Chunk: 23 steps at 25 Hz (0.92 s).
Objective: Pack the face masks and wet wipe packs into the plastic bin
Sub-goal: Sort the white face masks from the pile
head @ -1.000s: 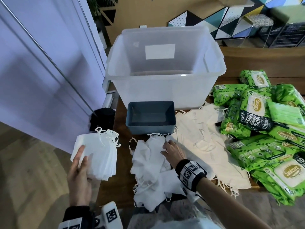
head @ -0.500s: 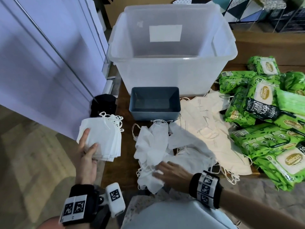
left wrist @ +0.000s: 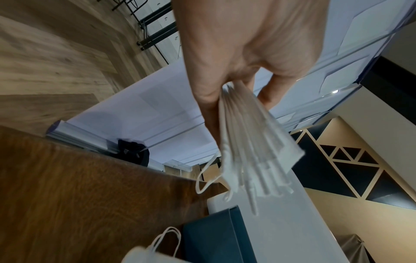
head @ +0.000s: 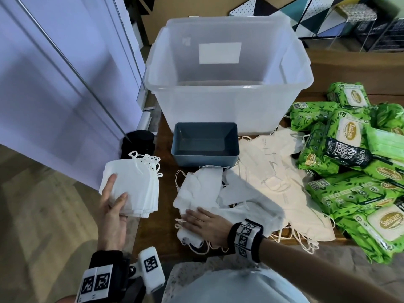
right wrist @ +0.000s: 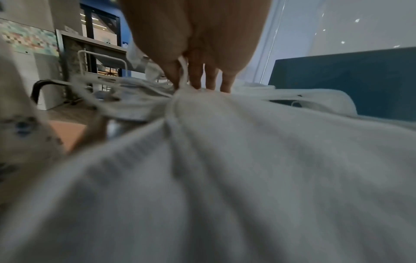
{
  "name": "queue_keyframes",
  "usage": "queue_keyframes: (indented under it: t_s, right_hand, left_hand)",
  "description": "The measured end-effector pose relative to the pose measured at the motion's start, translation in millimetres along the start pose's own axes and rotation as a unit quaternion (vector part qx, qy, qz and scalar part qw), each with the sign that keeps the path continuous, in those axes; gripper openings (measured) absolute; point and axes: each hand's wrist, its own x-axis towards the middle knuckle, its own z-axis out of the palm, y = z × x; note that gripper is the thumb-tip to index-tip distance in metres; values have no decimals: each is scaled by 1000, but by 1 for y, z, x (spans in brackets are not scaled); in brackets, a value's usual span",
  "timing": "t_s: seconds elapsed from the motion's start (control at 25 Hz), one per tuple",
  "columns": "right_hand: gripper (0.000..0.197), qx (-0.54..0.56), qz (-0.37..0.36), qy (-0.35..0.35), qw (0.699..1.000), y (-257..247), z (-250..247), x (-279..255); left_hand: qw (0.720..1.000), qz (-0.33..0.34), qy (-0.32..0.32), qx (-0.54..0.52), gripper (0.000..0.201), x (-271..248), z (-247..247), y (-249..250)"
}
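My left hand [head: 118, 189] grips a stack of folded white face masks [head: 135, 186] off the table's left edge; in the left wrist view that stack [left wrist: 252, 135] fans out below the left hand [left wrist: 225, 89]. My right hand [head: 192, 219] lies on the near edge of the loose white mask pile [head: 201, 189]. In the right wrist view the right hand [right wrist: 186, 83] pinches a white mask [right wrist: 225, 142] whose fabric bunches at the fingertips. The clear plastic bin [head: 218, 87] stands behind, with nothing in it. Green wet wipe packs [head: 349, 193] are heaped at the right.
A small blue-grey tub [head: 205, 160] sits between the bin and the masks. Cream masks [head: 273, 171] spread to the right of the white ones. A black item [head: 137, 141] lies by the table's left edge, next to a pale wall panel [head: 54, 95].
My right hand has slid from the far side of the white pile to its near left edge and now pinches a mask. The left hand still holds its stack.
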Motion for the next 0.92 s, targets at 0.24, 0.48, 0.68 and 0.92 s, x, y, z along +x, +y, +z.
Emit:
queue_keyframes:
  t_s: [0.24, 0.48, 0.68, 0.92]
  right_hand:
    - [62, -11, 60, 21, 998, 18, -20, 19]
    - [84, 129, 86, 77, 985, 26, -4, -54]
    - [42, 168, 152, 252, 941, 66, -19, -15]
    - [98, 91, 129, -66, 985, 92, -64, 41]
  left_hand:
    - [1000, -18, -17, 11, 53, -1, 19, -11]
    - [1000, -6, -13, 15, 53, 4, 25, -18]
    - [999, 27, 46, -7, 55, 11, 10, -12]
    - [996, 38, 49, 67, 53, -9, -12, -7]
